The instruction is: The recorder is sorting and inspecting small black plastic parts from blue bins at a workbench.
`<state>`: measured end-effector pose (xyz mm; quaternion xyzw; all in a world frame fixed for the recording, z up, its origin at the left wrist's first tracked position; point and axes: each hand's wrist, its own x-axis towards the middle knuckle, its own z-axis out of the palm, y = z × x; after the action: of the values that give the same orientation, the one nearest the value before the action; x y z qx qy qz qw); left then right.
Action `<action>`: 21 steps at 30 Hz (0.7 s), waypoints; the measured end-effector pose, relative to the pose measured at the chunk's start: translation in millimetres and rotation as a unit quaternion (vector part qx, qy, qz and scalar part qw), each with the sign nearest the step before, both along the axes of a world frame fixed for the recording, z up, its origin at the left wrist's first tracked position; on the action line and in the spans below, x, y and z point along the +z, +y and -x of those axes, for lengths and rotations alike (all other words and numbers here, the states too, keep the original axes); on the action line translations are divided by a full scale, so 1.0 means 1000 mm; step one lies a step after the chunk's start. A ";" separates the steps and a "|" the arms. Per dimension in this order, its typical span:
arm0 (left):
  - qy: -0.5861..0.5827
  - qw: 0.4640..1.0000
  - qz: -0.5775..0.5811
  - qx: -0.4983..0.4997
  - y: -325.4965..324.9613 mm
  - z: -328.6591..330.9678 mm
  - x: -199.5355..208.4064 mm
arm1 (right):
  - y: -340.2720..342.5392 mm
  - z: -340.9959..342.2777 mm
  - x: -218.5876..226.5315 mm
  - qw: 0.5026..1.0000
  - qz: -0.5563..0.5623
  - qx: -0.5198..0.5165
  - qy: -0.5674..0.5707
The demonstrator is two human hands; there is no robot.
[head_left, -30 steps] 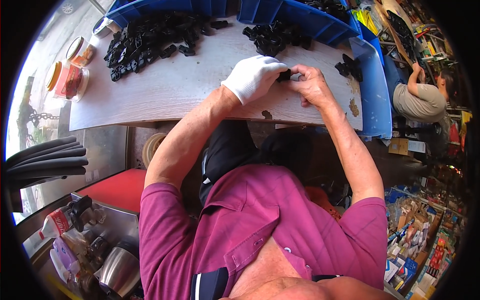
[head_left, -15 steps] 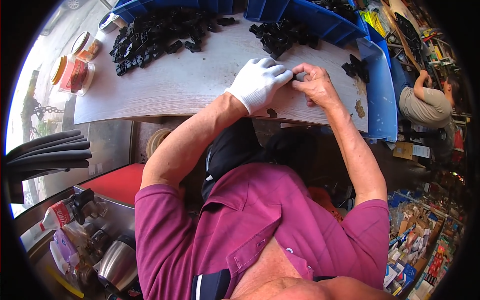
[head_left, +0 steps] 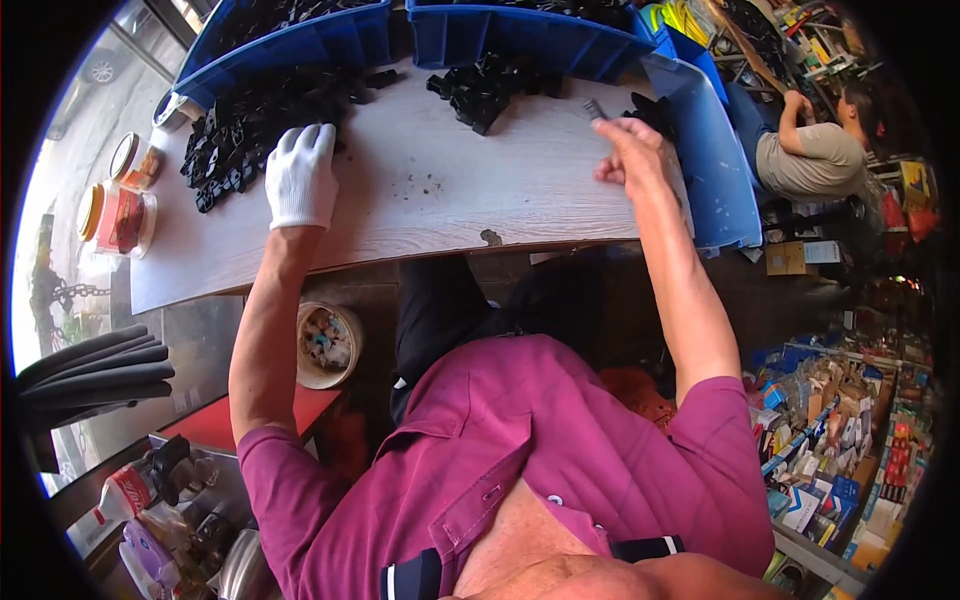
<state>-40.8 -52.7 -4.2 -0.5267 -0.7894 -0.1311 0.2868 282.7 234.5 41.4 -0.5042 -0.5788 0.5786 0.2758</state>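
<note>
My left hand [head_left: 303, 180], in a white knit glove, rests at the right edge of a large heap of small black plastic parts [head_left: 240, 140]. Its fingers are stretched forward, with the tips against the heap, and nothing shows in it. Over the right side of the table, my bare right hand [head_left: 635, 158] is partly smeared by motion. A blurred dark part [head_left: 594, 108] appears just past its index finger; whether the fingers still touch it I cannot tell. Beyond that hand lie a few black parts [head_left: 652, 112], and a smaller heap [head_left: 488, 90] sits at the back middle.
Blue bins [head_left: 530, 38] of black parts line the back of the pale table [head_left: 430, 215]. A light-blue tray [head_left: 722, 190] borders its right end. Two jars [head_left: 120, 215] stand at the left. Below the table is a bucket [head_left: 328, 345]. Another person [head_left: 815, 150] sits at the right.
My hands have separated: the left has moved left to the large heap, the right has stayed at the right side. The dark part once pinched between them now appears near my right fingertips.
</note>
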 end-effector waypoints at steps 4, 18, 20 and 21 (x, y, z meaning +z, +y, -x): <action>-0.021 0.999 0.002 -0.033 0.008 -0.022 0.006 | 0.033 -0.014 0.004 0.990 -0.024 -0.137 0.016; -0.092 0.990 -0.064 -0.084 0.023 -0.035 0.008 | 0.037 0.068 0.003 0.993 -0.019 0.042 -0.109; -0.119 0.983 -0.078 -0.113 0.023 -0.038 0.012 | 0.039 0.077 0.000 0.989 -0.014 0.021 -0.148; -0.120 0.983 -0.078 -0.112 0.023 -0.040 0.012 | 0.040 0.079 0.000 0.988 -0.014 0.022 -0.150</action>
<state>-1.2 -29.4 8.1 -0.5680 -0.7416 -0.2860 0.2135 203.2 274.2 41.1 -0.5683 -0.6326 0.4944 0.1801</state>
